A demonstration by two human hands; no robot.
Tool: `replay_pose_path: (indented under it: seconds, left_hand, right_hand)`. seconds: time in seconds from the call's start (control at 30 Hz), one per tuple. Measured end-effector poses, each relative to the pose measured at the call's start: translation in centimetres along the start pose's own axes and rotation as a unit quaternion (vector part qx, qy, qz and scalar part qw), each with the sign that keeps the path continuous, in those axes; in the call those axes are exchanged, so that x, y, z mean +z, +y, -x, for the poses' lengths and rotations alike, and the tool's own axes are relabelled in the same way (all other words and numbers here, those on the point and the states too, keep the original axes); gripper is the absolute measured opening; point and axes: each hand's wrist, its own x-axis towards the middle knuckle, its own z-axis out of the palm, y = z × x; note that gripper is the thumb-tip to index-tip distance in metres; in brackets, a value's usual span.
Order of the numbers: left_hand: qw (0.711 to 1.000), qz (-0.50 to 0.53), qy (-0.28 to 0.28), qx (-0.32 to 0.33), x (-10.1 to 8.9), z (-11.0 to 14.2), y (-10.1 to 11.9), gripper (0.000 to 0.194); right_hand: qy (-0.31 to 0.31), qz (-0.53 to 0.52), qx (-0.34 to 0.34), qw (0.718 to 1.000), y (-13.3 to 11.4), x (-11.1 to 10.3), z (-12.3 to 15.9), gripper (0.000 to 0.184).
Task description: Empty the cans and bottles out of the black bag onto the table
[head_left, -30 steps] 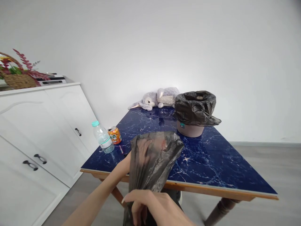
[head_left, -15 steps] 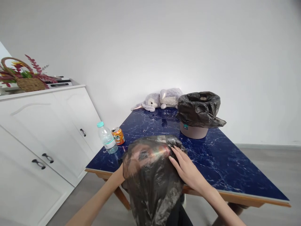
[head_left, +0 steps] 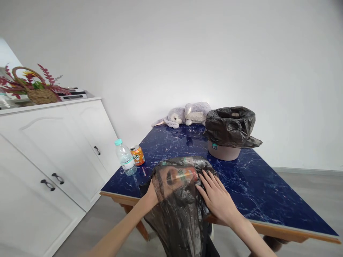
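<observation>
Tabletop can (head_left: 137,155): "达" | bottle label (head_left: 128,164): unreadable | left grip (head_left: 163,182): clamped around bagged can (head_left: 186,174) | right grip (head_left: 217,197): apart, on bag (head_left: 184,221)

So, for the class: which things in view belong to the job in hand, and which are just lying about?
In hand:
bag, right hand on it, left hand partly behind its film
can seen through the bag

Apparently lying about:
bottle
orange can
bin
plush
basket

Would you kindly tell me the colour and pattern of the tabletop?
Blue tabletop with pale marbled veins, head view.
</observation>
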Motion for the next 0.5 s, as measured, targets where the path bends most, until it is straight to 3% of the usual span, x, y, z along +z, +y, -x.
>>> replay_pose_path:
  seconds: [0.17,0.3,0.4,0.5]
  left_hand:
    - [0.995,0.08,0.038,-0.038,-3.2,1.1,1.1,0.051]
    - [0.973,0.193,0.026,-0.123,-6.8,3.0,2.8,0.06]
    - [0.965,0.174,0.045,-0.189,-9.5,4.6,3.1,0.066]
    - [0.962,0.131,0.078,-0.227,-12.5,6.1,1.9,0.072]
  right_hand:
    - [0.0,0.025,0.01,1.0,0.9,-0.4,0.3,0.068]
    - [0.014,0.026,0.029,0.999,2.9,-0.6,0.8,0.066]
    - [0.016,0.034,0.046,0.998,5.2,-0.8,1.4,0.067]
    - [0.022,0.051,0.066,0.996,7.3,-1.2,2.1,0.07]
